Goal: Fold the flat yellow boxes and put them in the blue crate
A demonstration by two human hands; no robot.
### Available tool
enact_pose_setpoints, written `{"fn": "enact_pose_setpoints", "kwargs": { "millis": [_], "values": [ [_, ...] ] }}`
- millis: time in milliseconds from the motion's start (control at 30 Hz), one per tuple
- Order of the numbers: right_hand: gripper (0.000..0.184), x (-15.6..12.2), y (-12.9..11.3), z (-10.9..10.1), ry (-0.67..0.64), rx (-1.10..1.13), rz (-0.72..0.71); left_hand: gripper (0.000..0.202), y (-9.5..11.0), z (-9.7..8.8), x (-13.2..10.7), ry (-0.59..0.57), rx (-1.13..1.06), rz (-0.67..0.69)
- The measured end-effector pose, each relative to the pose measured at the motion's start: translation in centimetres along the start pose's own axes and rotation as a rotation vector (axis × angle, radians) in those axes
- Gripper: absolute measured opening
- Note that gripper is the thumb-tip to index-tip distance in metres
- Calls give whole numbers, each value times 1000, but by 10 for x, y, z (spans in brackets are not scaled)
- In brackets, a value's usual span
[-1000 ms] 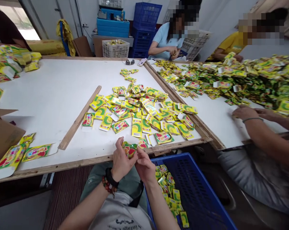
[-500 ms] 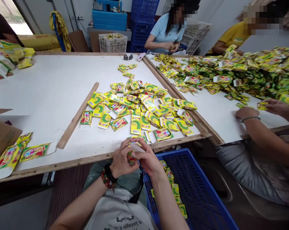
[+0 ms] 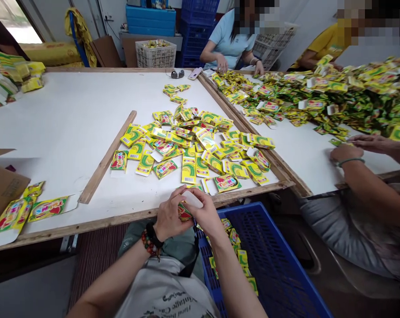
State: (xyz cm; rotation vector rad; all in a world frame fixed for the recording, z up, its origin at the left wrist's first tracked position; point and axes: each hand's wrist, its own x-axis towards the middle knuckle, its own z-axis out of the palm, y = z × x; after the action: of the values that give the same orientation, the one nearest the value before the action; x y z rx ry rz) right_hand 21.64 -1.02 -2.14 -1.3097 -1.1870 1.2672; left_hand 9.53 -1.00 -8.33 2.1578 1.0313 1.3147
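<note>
My left hand (image 3: pixel 169 215) and my right hand (image 3: pixel 205 212) meet over the near edge of the white table, both pinching a yellow, green and red printed packet (image 3: pixel 184 212). Its white card flap (image 3: pixel 192 199) sticks up between my fingers, and my fingers hide part of the packet. A loose spread of similar packets (image 3: pixel 186 150) lies just beyond my hands. A bead bracelet and a dark band circle my left wrist.
A wooden strip (image 3: pixel 107 157) lies on the white table (image 3: pixel 70 119). Below my right arm stands a blue plastic crate (image 3: pixel 262 260) holding packets. A co-worker's hands (image 3: pixel 347 150) work beside a large heap of packets (image 3: pixel 335 101) on the adjoining table. A cardboard box (image 3: pixel 1 190) sits at left.
The packet has turned in my fingers, and its white flap now stands up at the top. The far co-worker's hands have moved down onto the table.
</note>
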Motion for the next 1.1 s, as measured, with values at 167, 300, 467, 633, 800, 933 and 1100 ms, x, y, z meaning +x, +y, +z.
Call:
{"fn": "enact_pose_setpoints", "kwargs": {
  "millis": [167,300,467,633,800,933,1100],
  "values": [
    [30,-15,10,2,-49,-42,-164,57,3,-4,2,38,-37,-111],
    [29,-19,11,6,3,-169,-309,73,4,-8,3,29,-35,-107],
    [30,-14,9,11,134,-248,-213,66,3,-6,0,-119,34,-294],
    [27,-12,6,9,78,-189,-213,65,-2,-2,-4,-117,86,-340],
    [40,-12,13,9,-71,-395,-395,53,-3,-1,-8,-106,68,-377],
    [38,-17,21,10,-38,-464,-430,50,7,-7,2,-151,31,-316],
    [39,-51,19,-34,137,-662,-261,65,-7,-53,43,-405,170,-142]
  ]
}}
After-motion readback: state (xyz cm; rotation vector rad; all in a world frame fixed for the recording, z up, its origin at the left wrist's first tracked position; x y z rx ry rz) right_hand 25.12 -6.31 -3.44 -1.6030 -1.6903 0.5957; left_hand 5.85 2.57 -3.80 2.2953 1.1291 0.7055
